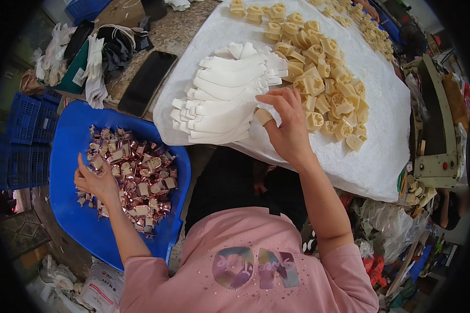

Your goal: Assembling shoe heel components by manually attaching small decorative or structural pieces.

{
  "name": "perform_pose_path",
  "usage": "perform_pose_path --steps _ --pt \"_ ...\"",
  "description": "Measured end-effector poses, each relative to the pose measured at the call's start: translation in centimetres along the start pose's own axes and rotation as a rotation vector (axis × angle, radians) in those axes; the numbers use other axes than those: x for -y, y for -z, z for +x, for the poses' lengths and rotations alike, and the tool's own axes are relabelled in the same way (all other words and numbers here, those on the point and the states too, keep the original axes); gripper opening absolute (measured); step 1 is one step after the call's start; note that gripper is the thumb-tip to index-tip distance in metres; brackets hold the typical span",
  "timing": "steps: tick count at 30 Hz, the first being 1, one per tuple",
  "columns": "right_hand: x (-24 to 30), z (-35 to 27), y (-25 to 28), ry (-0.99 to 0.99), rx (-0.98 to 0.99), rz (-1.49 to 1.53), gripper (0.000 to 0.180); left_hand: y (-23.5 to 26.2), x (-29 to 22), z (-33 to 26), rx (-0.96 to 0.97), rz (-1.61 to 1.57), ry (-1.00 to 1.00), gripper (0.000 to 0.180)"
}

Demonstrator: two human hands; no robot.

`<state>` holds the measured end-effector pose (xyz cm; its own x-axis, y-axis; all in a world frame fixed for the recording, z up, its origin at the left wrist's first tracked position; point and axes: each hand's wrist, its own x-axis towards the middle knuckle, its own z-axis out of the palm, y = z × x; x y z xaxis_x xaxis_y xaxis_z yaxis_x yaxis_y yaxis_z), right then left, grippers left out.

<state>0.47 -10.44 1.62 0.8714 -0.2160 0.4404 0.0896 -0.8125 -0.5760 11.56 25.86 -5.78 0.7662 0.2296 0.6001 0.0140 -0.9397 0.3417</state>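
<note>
My left hand (98, 183) is down in a blue bin (62, 156), among a heap of shiny pink metallic-looking parts (146, 177) with cream faces. One such part (96, 163) sits between its thumb and fingers. At the right end of a stack of thin, curved white pieces (227, 86), my right hand (288, 128) has its thumb and index finger apart. A tan cover (263, 116) wraps its thumb. Whether those fingertips touch the stack, I cannot tell. Beyond this hand lies a pile of cream-coloured hollow moulded parts (324, 68).
A white padded cover (381, 161) lies under the white and cream pieces. Left of it are a black phone (148, 83) and a green box (74, 73) with gloves. Blue crates (23, 120) stand at the far left. A pale green machine (437, 125) stands at the right.
</note>
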Motion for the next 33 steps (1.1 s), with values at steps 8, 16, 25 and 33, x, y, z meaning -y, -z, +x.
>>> perform_pose_path --steps 8,16,25,33 --pt "2.3 0.0 -2.2 0.173 0.149 -0.064 0.038 1.6 -11.6 -1.6 0.508 -0.773 -0.251 0.035" --pt "3.8 1.4 -5.3 0.334 0.173 -0.259 0.023 1.4 -15.4 -3.7 0.617 -0.686 -0.459 0.057" --pt "3.3 1.6 -6.3 0.332 0.215 -0.242 0.020 0.9 -15.2 -3.8 0.625 -0.640 -0.425 0.057" --pt "4.2 1.3 -6.9 0.364 0.145 -0.197 0.017 0.7 -15.0 -3.8 0.655 -0.699 -0.397 0.056"
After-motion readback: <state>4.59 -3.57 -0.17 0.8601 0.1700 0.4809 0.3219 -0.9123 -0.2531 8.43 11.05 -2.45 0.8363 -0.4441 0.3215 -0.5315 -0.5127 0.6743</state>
